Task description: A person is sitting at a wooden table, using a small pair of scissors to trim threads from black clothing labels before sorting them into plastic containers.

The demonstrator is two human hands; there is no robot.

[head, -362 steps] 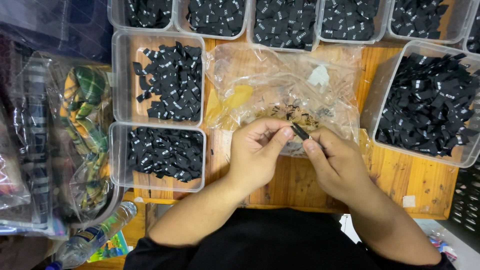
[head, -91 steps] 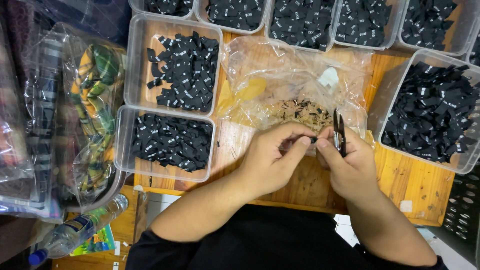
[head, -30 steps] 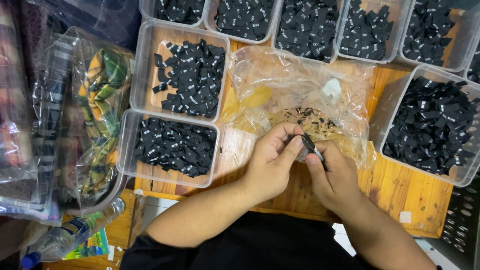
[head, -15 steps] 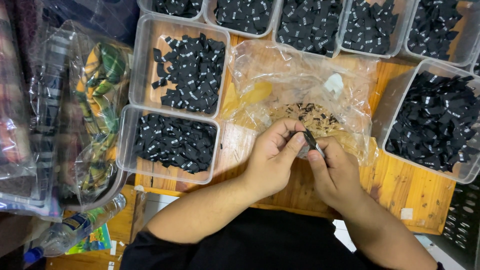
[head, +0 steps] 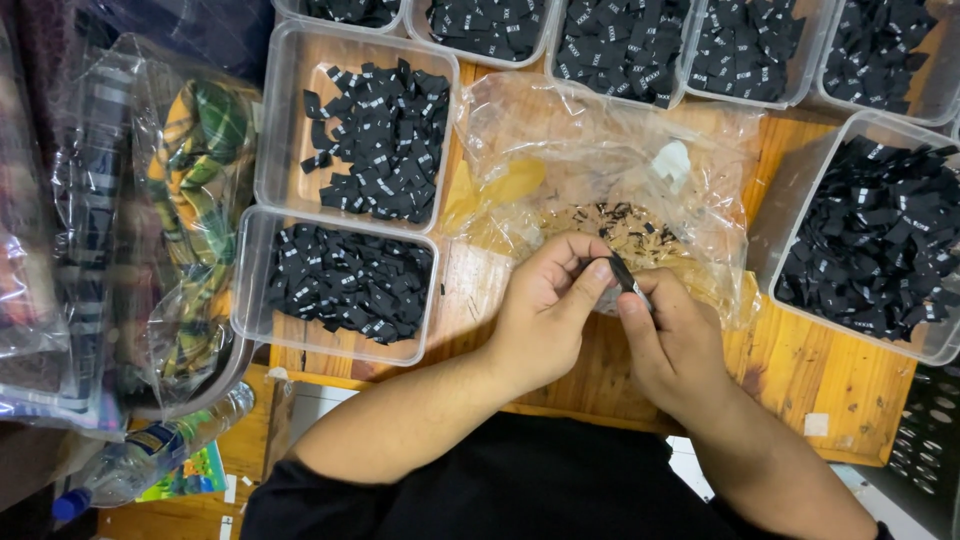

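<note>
Seen from above, a person in a black top works at a wooden counter (head: pixel 830 390). Nearest the body, the left hand (head: pixel 540 320) and right hand (head: pixel 675 345) meet just in front of a crumpled clear plastic bag (head: pixel 600 170). The fingers of both hands are pinched together on one small black fabric label (head: pixel 628 280), held upright between them just above the bag's near edge.

Inside the bag lies a scatter of tiny dark and pale trimmings (head: pixel 625 225), which suggests some labels are already handled.

Left of the bag sit two clear tubs of black labels (head: pixel 350 285), one behind the other, only partly full. Right of it a fuller tub (head: pixel 880 240). Beyond the bag, a row of tubs (head: pixel 620 45) holds more labels. How many remain unhandled cannot be told.
</note>
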